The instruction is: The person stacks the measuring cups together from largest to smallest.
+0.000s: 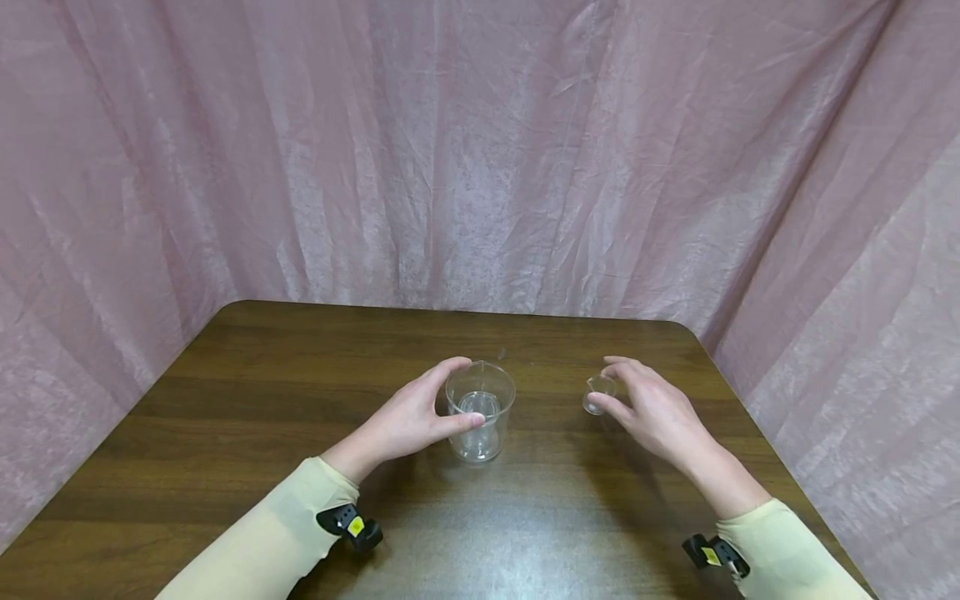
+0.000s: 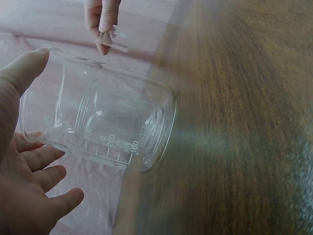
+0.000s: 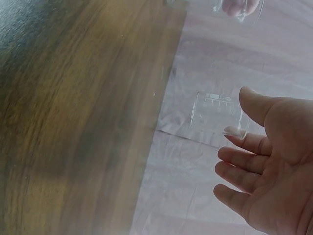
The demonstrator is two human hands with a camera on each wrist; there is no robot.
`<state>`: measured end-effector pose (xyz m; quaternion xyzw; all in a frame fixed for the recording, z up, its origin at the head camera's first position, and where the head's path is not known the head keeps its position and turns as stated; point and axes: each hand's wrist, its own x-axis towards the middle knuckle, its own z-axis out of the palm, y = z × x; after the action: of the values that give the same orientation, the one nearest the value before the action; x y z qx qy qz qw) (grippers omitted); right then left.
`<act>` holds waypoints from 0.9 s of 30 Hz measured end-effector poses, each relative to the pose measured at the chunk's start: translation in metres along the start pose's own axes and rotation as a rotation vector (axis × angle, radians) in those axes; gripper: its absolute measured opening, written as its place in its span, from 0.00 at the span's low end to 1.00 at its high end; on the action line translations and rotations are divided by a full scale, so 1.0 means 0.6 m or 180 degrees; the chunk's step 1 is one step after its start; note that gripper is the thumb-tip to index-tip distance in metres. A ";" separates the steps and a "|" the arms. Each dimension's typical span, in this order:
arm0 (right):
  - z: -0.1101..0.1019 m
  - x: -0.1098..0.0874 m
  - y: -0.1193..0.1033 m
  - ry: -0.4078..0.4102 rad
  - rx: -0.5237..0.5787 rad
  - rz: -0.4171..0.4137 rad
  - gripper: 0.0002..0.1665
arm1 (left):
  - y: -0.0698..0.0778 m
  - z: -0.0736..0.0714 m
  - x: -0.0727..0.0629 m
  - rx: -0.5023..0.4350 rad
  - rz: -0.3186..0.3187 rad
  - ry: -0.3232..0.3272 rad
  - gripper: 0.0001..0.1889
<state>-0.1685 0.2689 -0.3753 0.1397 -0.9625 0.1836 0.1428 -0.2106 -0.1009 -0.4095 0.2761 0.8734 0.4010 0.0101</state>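
My left hand [image 1: 405,417] holds a large clear glass beaker [image 1: 480,448] near its rim, thumb on the near side and forefinger on the far side. White graduation marks run along the beaker's wall in the left wrist view. A smaller glass vessel, apparently another beaker [image 1: 478,406], shows nested inside it. Whether the large beaker's base touches the table cannot be told. To the right, my right hand [image 1: 660,410] pinches a small clear beaker [image 3: 215,113] by its rim between thumb and forefinger, above the table. The other right fingers are loosely extended.
Both hands are over a brown wooden table [image 1: 247,400] with rounded far corners. Pink curtains [image 1: 480,167] hang behind it and along the sides. A black camera strap [image 1: 348,525] is on the left wrist, another strap [image 1: 715,553] on the right.
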 end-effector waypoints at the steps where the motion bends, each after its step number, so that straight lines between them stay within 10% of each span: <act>1: 0.000 0.001 -0.001 -0.0008 0.0005 -0.0002 0.21 | 0.000 0.000 0.000 -0.0002 0.0000 -0.0001 0.49; 27: -0.003 0.020 -0.043 -0.0126 0.0105 -0.0136 0.19 | 0.000 0.000 0.000 0.0004 0.0017 0.0000 0.49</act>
<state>-0.1707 0.2443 -0.3618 0.1662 -0.9588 0.1935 0.1252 -0.2106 -0.1012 -0.4095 0.2784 0.8729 0.4005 0.0089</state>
